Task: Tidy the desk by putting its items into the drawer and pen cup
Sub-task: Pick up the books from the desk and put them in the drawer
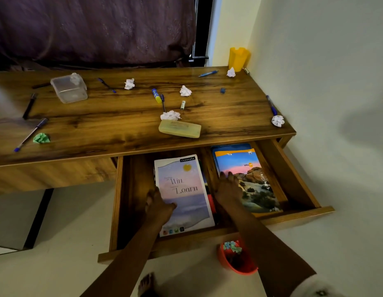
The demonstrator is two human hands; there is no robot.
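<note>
The wooden drawer (293,181) is pulled open under the desk (122,125). Two notebooks lie inside it. My left hand (158,204) grips the left edge of the pale "Win Learn" notebook (184,189), thumb on its cover. My right hand (228,187) rests flat with straight fingers on the orange landscape notebook (250,179). A yellow pen cup (238,58) stands at the desk's far right corner. Several pens, such as a blue pen (207,73) and another pen (30,135), lie scattered on the desktop with a yellow pencil case (179,129).
Crumpled paper balls (185,91) dot the desk, one green (41,138). A clear plastic box (68,88), a glue stick (157,96) and a small tube (182,105) lie there too. A red bin (237,258) with scraps sits on the floor below the drawer. The wall is on the right.
</note>
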